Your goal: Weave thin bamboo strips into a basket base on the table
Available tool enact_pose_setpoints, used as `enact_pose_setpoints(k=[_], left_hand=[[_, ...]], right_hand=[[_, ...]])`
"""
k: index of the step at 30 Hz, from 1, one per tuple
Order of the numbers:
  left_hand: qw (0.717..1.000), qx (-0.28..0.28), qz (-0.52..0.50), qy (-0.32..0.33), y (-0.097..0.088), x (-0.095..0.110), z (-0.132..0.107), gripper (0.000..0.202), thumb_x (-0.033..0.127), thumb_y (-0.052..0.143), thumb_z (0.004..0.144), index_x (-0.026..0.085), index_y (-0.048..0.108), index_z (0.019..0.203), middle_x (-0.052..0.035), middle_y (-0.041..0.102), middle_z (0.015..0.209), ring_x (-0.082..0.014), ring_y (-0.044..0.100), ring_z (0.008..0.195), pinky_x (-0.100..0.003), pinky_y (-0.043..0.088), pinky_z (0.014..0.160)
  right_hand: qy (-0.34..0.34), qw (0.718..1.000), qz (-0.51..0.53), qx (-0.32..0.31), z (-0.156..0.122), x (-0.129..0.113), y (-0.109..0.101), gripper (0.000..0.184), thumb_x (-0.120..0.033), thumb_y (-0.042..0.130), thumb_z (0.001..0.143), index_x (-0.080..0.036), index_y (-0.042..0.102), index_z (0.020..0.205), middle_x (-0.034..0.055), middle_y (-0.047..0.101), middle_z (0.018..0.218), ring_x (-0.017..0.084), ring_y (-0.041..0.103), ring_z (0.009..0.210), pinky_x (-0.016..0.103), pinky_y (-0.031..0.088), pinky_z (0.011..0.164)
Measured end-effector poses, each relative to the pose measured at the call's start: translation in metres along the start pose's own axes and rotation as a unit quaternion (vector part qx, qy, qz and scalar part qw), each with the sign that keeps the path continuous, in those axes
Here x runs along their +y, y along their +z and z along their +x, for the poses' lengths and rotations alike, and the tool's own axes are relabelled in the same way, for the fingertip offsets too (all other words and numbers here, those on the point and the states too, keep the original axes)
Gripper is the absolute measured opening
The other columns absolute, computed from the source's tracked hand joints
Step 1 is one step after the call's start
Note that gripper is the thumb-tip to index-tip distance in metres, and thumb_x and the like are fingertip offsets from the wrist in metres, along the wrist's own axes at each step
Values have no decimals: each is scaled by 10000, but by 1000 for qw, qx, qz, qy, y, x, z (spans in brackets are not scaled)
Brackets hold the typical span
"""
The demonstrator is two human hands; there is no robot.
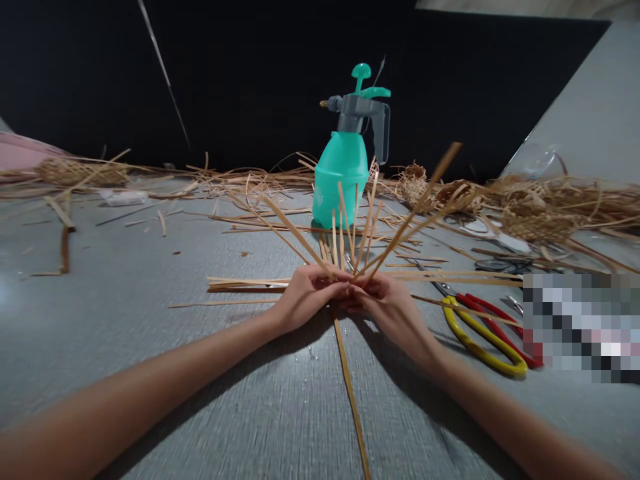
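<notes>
Strips [349, 387]: looking tan, thin and flat; fanning up and outward near the middle of the desk [280, 427], trailing one length toward the viewer.
Left hand [309, 295]: clamping fingers [331, 292] on the strips.
Right hand [391, 307]: pinching the strips just beside, fingers together, partly hiding the join.
Bottle [340, 175]: standing upright behind, showing teal under grey, hiding any contents.

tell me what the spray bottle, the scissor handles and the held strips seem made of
Spray bottle: likely plastic, smooth with a soft sheen, judging by its even turquoise body.
Scissor handles: smooth red and yellow, probably plastic, though possibly coated metal.
Held strips: bamboo, cane or similar plant fibre, I'd guess; thin, flat, tan, with an unpainted look.
</notes>
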State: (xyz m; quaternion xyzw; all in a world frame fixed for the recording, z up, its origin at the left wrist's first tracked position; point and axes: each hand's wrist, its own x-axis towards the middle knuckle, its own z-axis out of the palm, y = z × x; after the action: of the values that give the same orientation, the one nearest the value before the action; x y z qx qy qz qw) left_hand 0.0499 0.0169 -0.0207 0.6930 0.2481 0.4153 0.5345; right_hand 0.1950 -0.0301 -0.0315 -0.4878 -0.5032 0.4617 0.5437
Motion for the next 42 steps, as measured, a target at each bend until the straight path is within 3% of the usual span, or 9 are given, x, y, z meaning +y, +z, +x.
enact_pose_setpoints(k=[4, 12, 15, 19, 21, 31, 36, 39, 42], left_hand=[[998, 27, 13, -51, 1, -2, 0, 123, 162, 635, 748, 109, 694, 842, -81, 683, 769, -136, 611, 679, -256, 481, 645], [998, 19, 13, -60, 1, -4, 4, 96, 152, 596, 764, 97, 648, 822, -69, 665, 739, -131, 619, 664, -234, 478, 607], [997, 14, 26, -71, 1, -2, 4, 86, 155, 602, 762, 94, 637, 811, -63, 653, 735, -125, 612, 652, -223, 469, 590], [996, 16, 39, -74, 1, -1, 4, 96, 171, 604, 764, 101, 636, 821, -56, 648, 726, -120, 601, 636, -223, 467, 587], [997, 23, 40, -67, 1, -3, 3, 96, 167, 607, 759, 109, 636, 828, -42, 641, 699, -114, 590, 618, -222, 465, 584], [996, 30, 46, -72, -1, -2, 5, 72, 129, 610, 742, 108, 661, 789, -38, 640, 656, -117, 571, 582, -238, 455, 566], [998, 31, 9, -57, 1, 1, 5, 60, 87, 615, 719, 110, 665, 694, -35, 632, 644, -105, 550, 574, -229, 431, 556], [999, 18, -23, -46, 2, 2, 5, 84, 68, 598, 720, 107, 670, 705, -50, 647, 703, -110, 561, 617, -232, 433, 581], [999, -3, -19, -50, 2, 3, 4, 91, 76, 586, 737, 100, 669, 710, -35, 621, 629, -97, 535, 570, -230, 424, 565]], right_hand=[[4, 1000, 28, 10, 0, -1, 2, 146, -286, 648, 677, -174, 567, 722, 2, 615, 642, 128, 605, 532, 286, 522, 543], [50, 998, 28, -28, 4, -6, -2, 230, -276, 660, 648, -190, 521, 810, 9, 649, 646, 156, 627, 519, 305, 527, 534], [40, 998, -43, -12, 0, -10, -1, 184, -281, 611, 700, -178, 542, 835, 34, 661, 687, 148, 610, 482, 292, 506, 492], [-46, 979, -193, 46, -5, -15, 0, 122, -246, 593, 708, -154, 632, 778, 41, 652, 694, 92, 516, 417, 231, 405, 408], [-60, 972, -217, 65, -5, -15, 0, 104, -240, 602, 692, -150, 639, 727, 29, 635, 629, 89, 494, 411, 226, 383, 401], [-3, 996, -75, 37, -3, -17, -5, 189, -166, 722, 556, -172, 646, 729, 32, 657, 661, 172, 633, 622, 316, 522, 619], [7, 1000, -18, -11, -1, -16, -7, 101, -227, 684, 627, -167, 650, 700, 32, 654, 665, 156, 627, 624, 312, 521, 636], [13, 1000, 10, -6, 0, -11, -7, 109, -241, 703, 614, -169, 639, 664, 18, 639, 619, 135, 603, 567, 291, 511, 594], [22, 999, 24, 3, 1, -9, -6, 126, -254, 717, 605, -173, 634, 654, 5, 619, 569, 125, 577, 519, 276, 493, 541]])
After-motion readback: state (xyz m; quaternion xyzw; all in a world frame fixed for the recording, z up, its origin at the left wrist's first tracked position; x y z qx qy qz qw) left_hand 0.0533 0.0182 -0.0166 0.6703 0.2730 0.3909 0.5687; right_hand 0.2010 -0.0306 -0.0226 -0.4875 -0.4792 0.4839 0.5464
